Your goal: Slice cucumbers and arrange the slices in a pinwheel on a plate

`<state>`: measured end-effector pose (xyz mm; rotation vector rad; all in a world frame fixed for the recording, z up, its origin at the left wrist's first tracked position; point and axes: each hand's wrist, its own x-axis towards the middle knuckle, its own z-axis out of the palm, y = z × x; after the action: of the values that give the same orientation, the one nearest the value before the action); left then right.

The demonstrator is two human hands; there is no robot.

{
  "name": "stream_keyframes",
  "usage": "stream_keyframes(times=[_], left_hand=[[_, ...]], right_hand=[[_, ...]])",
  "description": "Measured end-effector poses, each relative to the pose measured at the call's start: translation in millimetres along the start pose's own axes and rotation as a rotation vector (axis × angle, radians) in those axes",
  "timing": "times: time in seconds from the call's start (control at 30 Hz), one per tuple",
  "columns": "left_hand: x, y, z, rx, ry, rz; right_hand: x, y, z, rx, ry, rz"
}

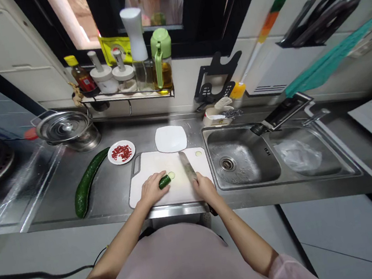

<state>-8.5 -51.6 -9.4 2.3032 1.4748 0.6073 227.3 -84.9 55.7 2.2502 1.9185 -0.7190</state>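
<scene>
Head view: the left hand [151,189] holds a short cucumber piece [165,181] down on the white cutting board [154,163] on the steel worktop [117,191], its grip closed over the piece. The right hand [204,187] has its grip wrapped round the handle of a knife [187,166], whose blade points away, just right of a cut slice [171,175]. The sauce bottle [82,78] on the shelf [151,94] bears a red label, its writing too small to read.

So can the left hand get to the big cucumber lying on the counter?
Probably yes. The whole cucumber lies just left of the cutting board, with only bare counter between it and the left hand. That hand would first have to let go of the cucumber piece it holds.
</scene>
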Motion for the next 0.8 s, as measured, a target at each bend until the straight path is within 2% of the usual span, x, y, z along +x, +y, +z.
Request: stream_keyframes(times=[0.13, 0.23, 0.33, 0.47, 0.6, 0.8], left_hand=[[12.2, 9.5, 5.9, 0.004, 0.042, -0.036], [31.6, 22.2, 10.6, 0.04, 0.012, -0.156], [56.1, 35.1, 14.1, 0.148, -0.114, -0.32], [81.7, 46.0, 15.7, 0.253, -0.312, -0.395], [89.7, 51.0, 12.5, 0.244, -0.393, -0.408], [86.7, 55.4, 5.6, 0.187, -0.429, -0.414]], right_hand=[[-1.2, 10.2, 3.4, 0.031, 0.024, 0.025], [-2.2, 13.3, 8.5, 0.053, 0.038, 0.02], [-2.8, 15.6, 11.2, 0.075, 0.053, 0.002], [-1.8, 19.2, 11.0, 0.117, 0.071, -0.018], [0.4, 23.2, 11.9, 0.169, 0.079, -0.021], [2.3, 26.5, 15.8, 0.199, 0.092, -0.033]])
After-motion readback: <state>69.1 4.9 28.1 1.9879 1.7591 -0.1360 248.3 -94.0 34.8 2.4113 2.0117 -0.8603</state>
